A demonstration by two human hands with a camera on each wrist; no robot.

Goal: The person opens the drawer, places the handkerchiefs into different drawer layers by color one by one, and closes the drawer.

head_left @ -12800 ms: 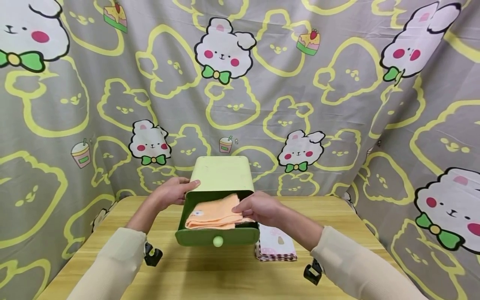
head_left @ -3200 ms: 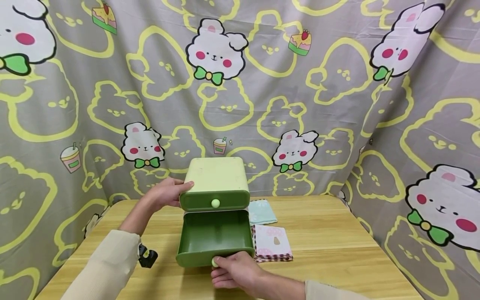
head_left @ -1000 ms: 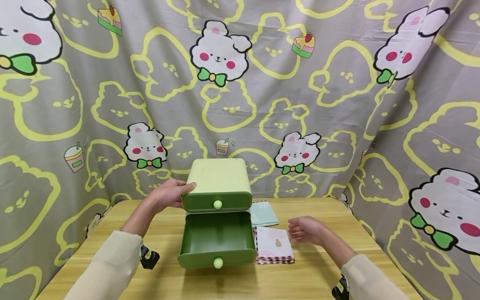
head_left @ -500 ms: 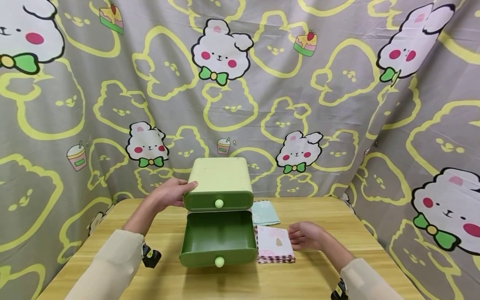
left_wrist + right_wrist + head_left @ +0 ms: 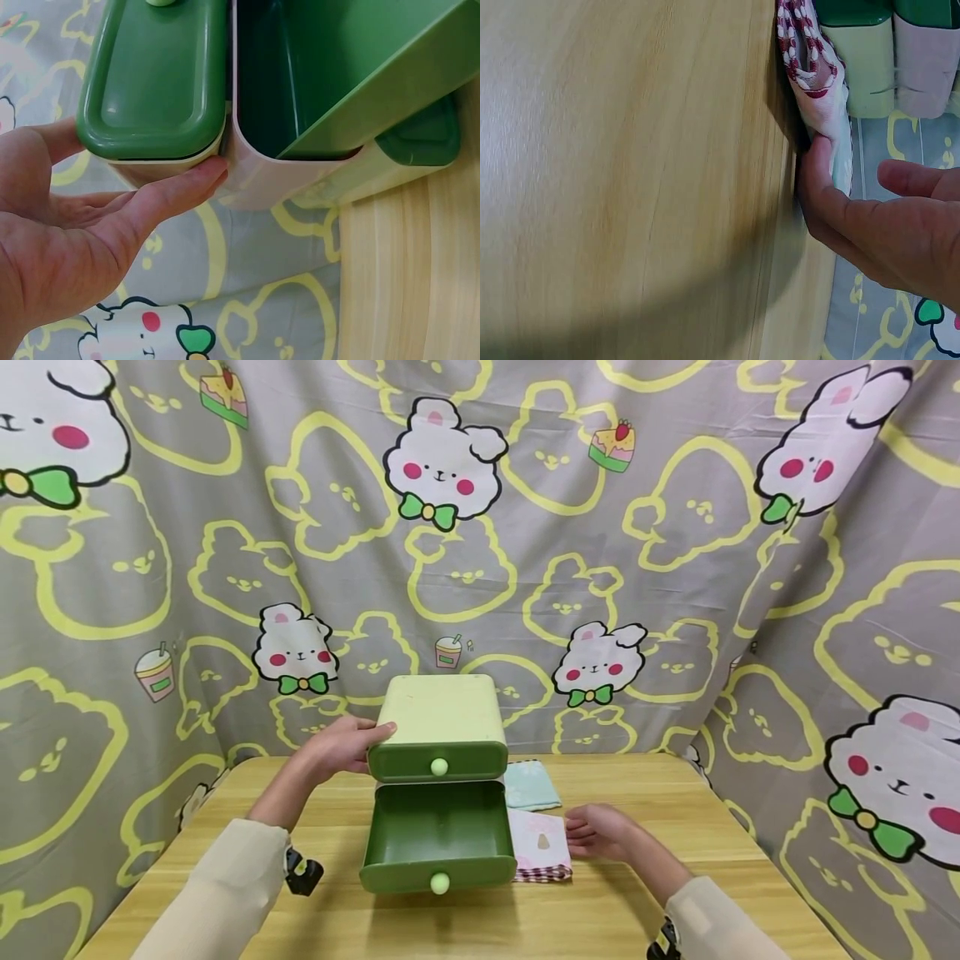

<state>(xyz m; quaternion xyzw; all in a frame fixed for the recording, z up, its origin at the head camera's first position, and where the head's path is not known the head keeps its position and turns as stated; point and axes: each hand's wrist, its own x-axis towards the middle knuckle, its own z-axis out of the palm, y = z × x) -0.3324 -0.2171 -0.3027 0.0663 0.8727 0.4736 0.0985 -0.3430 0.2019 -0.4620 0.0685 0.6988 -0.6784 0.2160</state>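
A small drawer cabinet [image 5: 442, 706] with a pale yellow-green top stands on the table. Its top drawer is closed, while the drawer below [image 5: 442, 835] is pulled out and looks bare inside. My left hand [image 5: 341, 747] holds the cabinet's upper left corner, thumb on top and fingers along the side, as the left wrist view confirms. Beside the cabinet lies a folded white-and-pink cloth [image 5: 536, 847] with a checked edge. My right hand [image 5: 600, 831] touches its right edge with nearly straight fingers; in the right wrist view the thumb [image 5: 904, 178] stands apart from the cloth.
Behind the white-and-pink cloth lies a folded light-blue cloth [image 5: 531, 787], partly hidden by the cabinet. In the left wrist view another closed drawer [image 5: 424, 135] shows under the pulled-out one. A patterned curtain [image 5: 555, 552] encloses the wooden table [image 5: 637, 902] behind and at the sides.
Since the first frame, the top drawer with an orange cloth has closed and the one below has opened. My right hand has left its knob and slid the white-and-pink cloth slightly left.
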